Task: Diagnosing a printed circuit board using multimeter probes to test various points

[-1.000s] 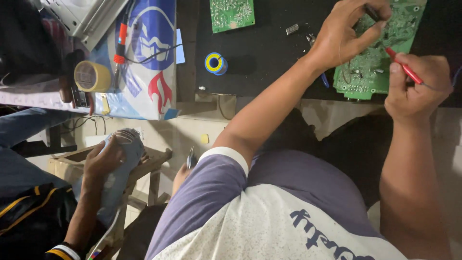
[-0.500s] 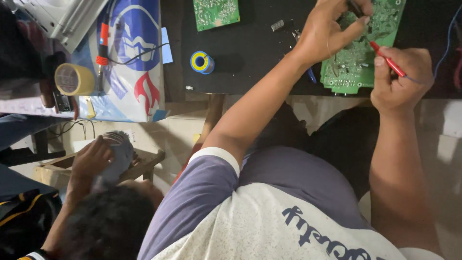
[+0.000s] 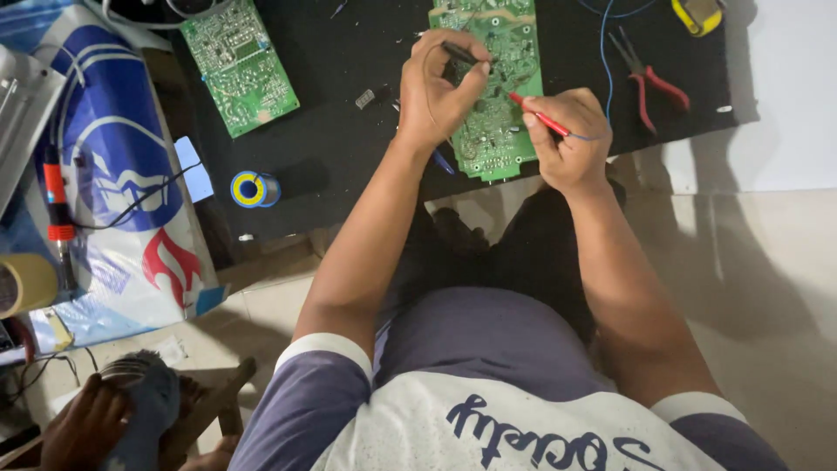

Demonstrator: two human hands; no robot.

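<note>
A green circuit board (image 3: 499, 52) lies on a black mat (image 3: 349, 139) at the top of the head view. My left hand (image 3: 438, 92) grips a black probe (image 3: 462, 54) whose tip rests on the board. My right hand (image 3: 567, 135) pinches a red probe (image 3: 539, 115), its tip touching the board's right side. Both forearms reach forward over my lap.
A second green board (image 3: 240, 65) lies at the mat's left, a solder spool (image 3: 250, 188) below it. Red-handled pliers (image 3: 649, 78) sit at right. A soldering iron (image 3: 54, 205) and tape roll (image 3: 24, 283) rest at left. Another person's hand (image 3: 87, 427) holds a grey object.
The view has shifted, so the boards and my hands now sit lower and more central. The other person's head has left the view; their hand stays at bottom left.
</note>
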